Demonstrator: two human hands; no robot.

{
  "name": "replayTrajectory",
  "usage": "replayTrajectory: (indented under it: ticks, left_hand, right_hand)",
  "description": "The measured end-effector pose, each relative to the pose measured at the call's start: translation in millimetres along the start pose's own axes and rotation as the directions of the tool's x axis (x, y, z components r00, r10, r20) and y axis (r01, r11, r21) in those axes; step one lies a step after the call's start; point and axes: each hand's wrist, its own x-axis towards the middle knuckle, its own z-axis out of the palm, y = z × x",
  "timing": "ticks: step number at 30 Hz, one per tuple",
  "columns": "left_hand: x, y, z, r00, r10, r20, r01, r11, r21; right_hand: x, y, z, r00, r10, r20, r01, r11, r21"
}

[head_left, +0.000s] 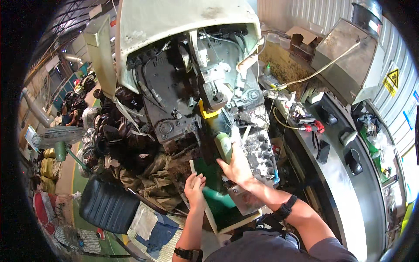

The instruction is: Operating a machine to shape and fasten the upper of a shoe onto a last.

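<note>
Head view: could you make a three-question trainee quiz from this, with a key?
1. Which hand grips the green piece?
2. True or false: the black chair is on the picture's right side.
3. The triangle sign is mainly: A) blue, B) yellow, C) white.

Key:
1. The right hand.
2. False; the black chair is on the left side.
3. B.

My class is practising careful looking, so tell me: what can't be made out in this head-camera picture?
Near end of the green-and-black piece: head view, partly covered by the right hand.
Inside of the left hand: head view, hidden by the hand's own curl, so whether it holds something small is unclear.
Top of the white machine cover: head view, cut off by the upper edge.
Single items in the dark heap: head view, lost in shadow.
</note>
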Motion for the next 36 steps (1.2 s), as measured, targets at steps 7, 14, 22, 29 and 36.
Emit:
replayTrajectory:
  ticks: [7, 14, 22, 29, 36]
  left_hand:
    - [-4, 1, -18, 1.000, -0.010, -0.030, 0.010, 1.000, 0.018]
    - [11, 22, 22, 0.978, 0.136, 0.155, -0.139, 0.990, 0.009]
    - [17, 58, 72, 0.979, 0.180, 0.097, -0.162, 0.973, -0.163]
    - [-30, 79, 124, 0.460, 0.181, 0.869, 0.432, 0.810, -0.397]
    - [-121, 34, 215, 0.341, 0.078, 0.937, 0.599, 0.750, -0.281]
  right_hand:
    - [-2, 1, 7, 0.998, 0.026, -0.063, -0.027, 1.000, -0.013]
    - [-5, 2, 14, 0.991, 0.083, -0.104, -0.076, 0.995, 0.069]
    - [8, -28, -89, 0.901, 0.272, 0.338, -0.429, 0.680, 0.595]
    - [-137, -7, -204, 0.836, 0.227, 0.499, -0.548, 0.340, 0.764]
    - [-278, 46, -231, 0.912, 0.311, 0.267, -0.134, -0.390, 0.911]
